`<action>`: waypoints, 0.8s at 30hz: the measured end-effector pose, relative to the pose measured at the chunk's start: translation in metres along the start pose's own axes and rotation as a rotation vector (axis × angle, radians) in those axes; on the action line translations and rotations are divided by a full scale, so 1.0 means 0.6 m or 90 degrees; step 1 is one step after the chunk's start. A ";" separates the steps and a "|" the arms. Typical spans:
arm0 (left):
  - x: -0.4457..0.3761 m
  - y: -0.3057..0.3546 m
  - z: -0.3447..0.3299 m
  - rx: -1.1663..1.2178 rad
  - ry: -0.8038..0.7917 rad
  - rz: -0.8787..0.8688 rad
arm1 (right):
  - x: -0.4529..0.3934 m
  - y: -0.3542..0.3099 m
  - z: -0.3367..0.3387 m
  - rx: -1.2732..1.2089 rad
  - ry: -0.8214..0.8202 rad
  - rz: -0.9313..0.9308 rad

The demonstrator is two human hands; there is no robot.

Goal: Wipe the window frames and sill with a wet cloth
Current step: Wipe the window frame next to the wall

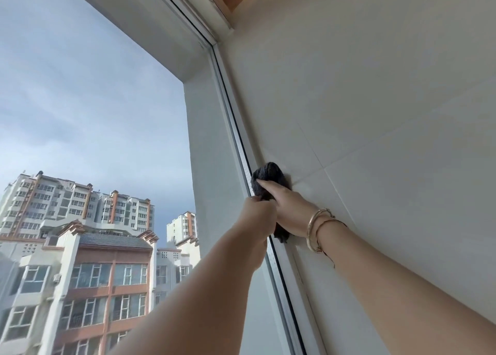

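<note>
Both arms reached up to the vertical window frame [243, 150] where it met the white tiled wall [375, 113]. The right hand [288, 207] pressed a dark cloth [269, 174] against frame and wall, fingers closed around it. The left hand [257, 216], fisted, gripped the cloth's lower part. Bracelets [318, 227] circled the right wrist. Apartment blocks [80, 247] stood beyond the glass.

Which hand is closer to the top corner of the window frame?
Right. The right hand presses the dark cloth higher up the window frame; the left hand grips the cloth's lower part, just below.
</note>
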State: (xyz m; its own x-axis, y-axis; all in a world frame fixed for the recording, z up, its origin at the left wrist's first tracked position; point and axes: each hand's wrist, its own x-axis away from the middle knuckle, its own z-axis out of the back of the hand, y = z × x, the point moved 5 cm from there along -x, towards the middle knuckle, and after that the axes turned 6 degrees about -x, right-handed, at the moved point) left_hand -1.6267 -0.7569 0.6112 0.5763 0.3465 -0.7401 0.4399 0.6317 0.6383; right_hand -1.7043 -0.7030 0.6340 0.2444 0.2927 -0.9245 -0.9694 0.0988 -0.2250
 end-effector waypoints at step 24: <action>-0.066 0.000 -0.005 -0.078 -0.138 -0.015 | -0.060 0.000 0.010 -0.049 0.012 -0.051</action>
State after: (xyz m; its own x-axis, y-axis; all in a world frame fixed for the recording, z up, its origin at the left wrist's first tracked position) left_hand -1.6517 -0.7686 0.6402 0.7069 0.1823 -0.6835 0.3756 0.7220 0.5811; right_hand -1.7129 -0.7078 0.6689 0.3208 0.2690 -0.9081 -0.9461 0.0470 -0.3204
